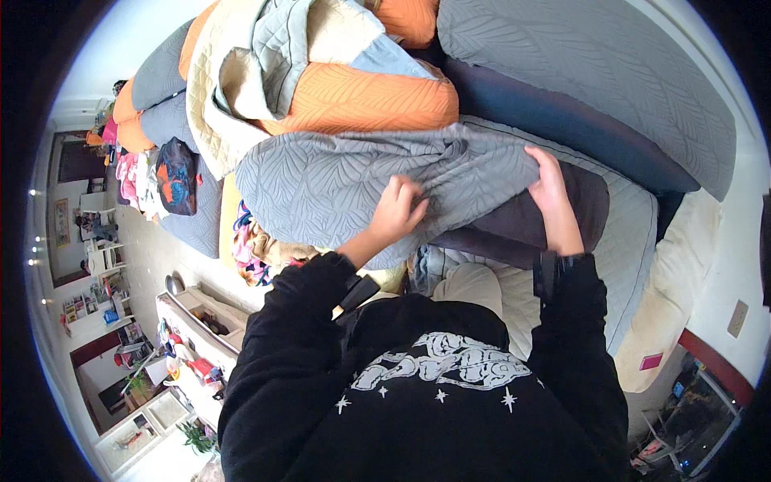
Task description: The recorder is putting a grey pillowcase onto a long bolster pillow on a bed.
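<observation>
A grey leaf-patterned fabric cover point(325, 181) lies partly over a dark sofa cushion point(560, 202), its far right portion bunched in folds. My right hand point(548, 178) grips the cover's right edge between thumb and fingers, stretching it above the bare dark end of the cushion. Over the middle of the cover is my left hand point(397, 205), slightly blurred, its fingers loosely bent and the thumb apart, with no cloth visible between them. The cushion's left part is hidden under the cover. Beneath it shows a pale quilted mattress or pad point(626, 223).
Beyond the cover lie an orange cushion point(373, 96) and a cream quilted cloth point(211, 102). A grey-covered backrest point(590, 72) rises at the far right. Patterned clothes point(259, 247) are heaped on the left. A pink-red object point(650, 361) sits on the cream fabric at right.
</observation>
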`<act>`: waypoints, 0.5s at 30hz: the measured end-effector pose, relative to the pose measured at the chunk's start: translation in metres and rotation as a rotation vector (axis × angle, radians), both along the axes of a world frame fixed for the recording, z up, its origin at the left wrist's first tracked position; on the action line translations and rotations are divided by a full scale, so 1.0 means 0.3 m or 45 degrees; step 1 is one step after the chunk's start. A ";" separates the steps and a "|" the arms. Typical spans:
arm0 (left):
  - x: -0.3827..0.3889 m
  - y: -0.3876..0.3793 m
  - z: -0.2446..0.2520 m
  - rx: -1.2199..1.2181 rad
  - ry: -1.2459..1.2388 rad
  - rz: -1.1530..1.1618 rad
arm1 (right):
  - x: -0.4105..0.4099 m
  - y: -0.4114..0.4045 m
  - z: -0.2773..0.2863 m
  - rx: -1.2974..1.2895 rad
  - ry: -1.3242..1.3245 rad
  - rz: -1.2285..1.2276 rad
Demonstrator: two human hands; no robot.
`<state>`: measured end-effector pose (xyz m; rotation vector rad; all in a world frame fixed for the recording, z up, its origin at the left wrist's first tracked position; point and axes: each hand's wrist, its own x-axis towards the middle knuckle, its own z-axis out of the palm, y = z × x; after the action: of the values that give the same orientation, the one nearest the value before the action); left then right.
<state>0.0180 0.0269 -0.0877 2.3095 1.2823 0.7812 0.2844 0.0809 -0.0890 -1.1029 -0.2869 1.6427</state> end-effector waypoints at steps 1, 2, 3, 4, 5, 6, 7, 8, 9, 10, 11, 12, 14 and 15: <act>-0.048 -0.037 -0.003 -0.066 0.096 -0.020 | -0.011 0.029 -0.002 -0.006 0.001 -0.021; -0.090 -0.073 -0.023 -0.020 0.145 -0.130 | -0.017 0.058 -0.023 -0.027 0.017 -0.035; -0.130 -0.111 -0.060 0.026 0.191 -0.236 | -0.024 0.083 -0.061 -0.049 0.031 -0.045; -0.183 -0.168 -0.102 -0.181 0.403 -0.264 | -0.044 0.101 -0.089 -0.050 0.032 -0.029; -0.226 -0.215 -0.141 -0.393 0.611 -0.289 | -0.068 0.116 -0.117 -0.079 -0.030 -0.028; -0.242 -0.232 -0.160 -0.710 0.823 -0.286 | -0.077 0.128 -0.136 -0.104 -0.099 -0.035; -0.261 -0.253 -0.187 -0.714 0.816 -0.279 | -0.082 0.133 -0.150 -0.105 -0.104 -0.026; -0.282 -0.274 -0.225 -0.792 0.810 -0.223 | -0.082 0.138 -0.163 -0.062 -0.174 0.046; -0.296 -0.296 -0.290 -0.871 0.799 -0.180 | -0.075 0.133 -0.173 -0.024 -0.252 0.110; -0.302 -0.320 -0.353 -0.530 0.699 -0.086 | -0.097 0.124 -0.155 -0.032 -0.258 0.121; -0.311 -0.340 -0.413 -0.541 0.691 -0.082 | -0.115 0.115 -0.137 0.004 -0.326 0.221; -0.245 -0.318 -0.408 -0.802 0.788 0.033 | -0.106 0.096 -0.110 0.031 -0.416 0.303; -0.162 -0.290 -0.380 -1.102 0.769 0.314 | -0.125 0.060 -0.075 0.145 -0.575 0.518; -0.159 -0.294 -0.420 -1.108 0.754 0.312 | -0.131 0.043 -0.055 0.173 -0.673 0.626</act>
<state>-0.0299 -0.0614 -0.2136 1.6911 1.7072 -0.4157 0.2451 0.0937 -0.1056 -1.4244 -1.0671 1.6861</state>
